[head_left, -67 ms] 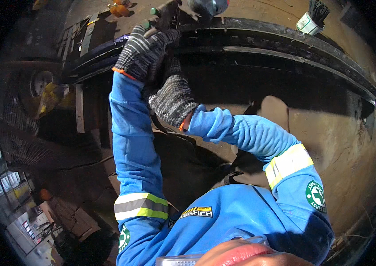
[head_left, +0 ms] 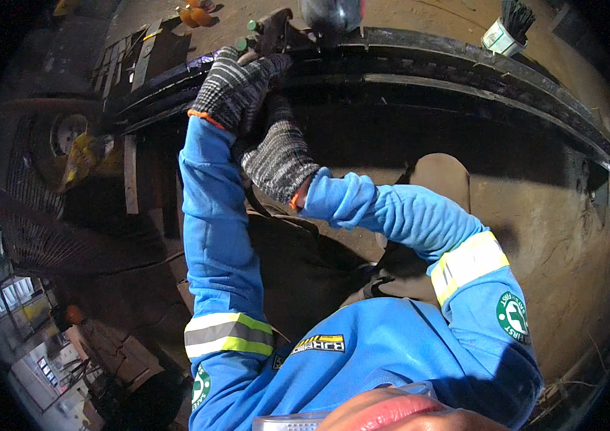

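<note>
My left hand (head_left: 228, 87), in a grey-and-black striped knit glove with an orange cuff, is closed at the near edge of a long dark metal beam (head_left: 456, 52). Just beyond its fingers stands a dark metal piece (head_left: 274, 32) with two green round ends. Below and to the right, my right hand (head_left: 280, 159), gloved alike, is closed too, its fingers reaching up into shadow beside the left hand. What either hand grips is hidden by the gloves and the dark.
Past the beam sits a dark rounded shell (head_left: 332, 13). A white tub (head_left: 502, 39) of dark thin rods stands at the far right. Orange objects (head_left: 195, 14) lie at the far left. A yellow item (head_left: 78, 159) rests among dark metal parts on the left.
My left hand and the metal piece with green ends have shifted slightly down and to the right. The dark rounded shell has moved a little left. My right hand has hardly moved.
</note>
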Available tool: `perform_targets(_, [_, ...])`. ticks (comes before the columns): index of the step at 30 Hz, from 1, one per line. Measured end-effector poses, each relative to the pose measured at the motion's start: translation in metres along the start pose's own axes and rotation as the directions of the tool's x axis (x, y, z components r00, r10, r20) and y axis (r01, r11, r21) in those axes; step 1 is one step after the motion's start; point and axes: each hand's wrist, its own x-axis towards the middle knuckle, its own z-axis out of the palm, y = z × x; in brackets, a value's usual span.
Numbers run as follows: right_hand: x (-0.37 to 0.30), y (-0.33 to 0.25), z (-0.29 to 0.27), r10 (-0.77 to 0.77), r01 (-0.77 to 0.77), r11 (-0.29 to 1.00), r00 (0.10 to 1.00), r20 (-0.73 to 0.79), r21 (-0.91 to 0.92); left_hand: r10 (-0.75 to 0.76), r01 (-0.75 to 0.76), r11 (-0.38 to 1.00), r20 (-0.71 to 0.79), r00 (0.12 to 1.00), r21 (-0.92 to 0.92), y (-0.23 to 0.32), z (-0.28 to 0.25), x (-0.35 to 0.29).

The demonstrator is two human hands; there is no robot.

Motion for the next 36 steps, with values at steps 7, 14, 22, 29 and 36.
perform_targets(7, [0.04, 0.0, 0.001, -0.181, 0.583, 0.761, 0.61, 0.771, -0.282, -0.312, 0.286, 0.942, 0.145, 0.939, 0.177, -0.034, 0.014, -0.037])
perform_targets(14, [0.04, -0.01, 0.003, 0.052, 0.049, 0.986, 0.817, 0.574, -0.158, -0.361, 0.33, 0.923, 0.154, 0.919, 0.196, -0.038, 0.006, -0.049])
perform_targets(22, [-0.013, -0.009, -0.006, 0.033, -0.008, 0.996, 0.958, 0.283, -0.088, -0.069, 0.058, 0.994, -0.125, 0.99, -0.09, 0.001, -0.003, -0.032])
perform_targets(29, [0.003, 0.001, -0.005, -0.189, 0.421, 0.835, 0.824, 0.535, -0.355, -0.575, 0.322, 0.421, 0.026, 0.818, -0.848, 0.028, -0.015, -0.036])
perform_targets(36, [0.18, 0.076, -0.184, -0.161, 0.596, 0.317, 0.801, 0.577, -0.738, -0.572, 0.479, 0.798, -0.212, 0.792, -0.366, 0.017, -0.015, -0.094])
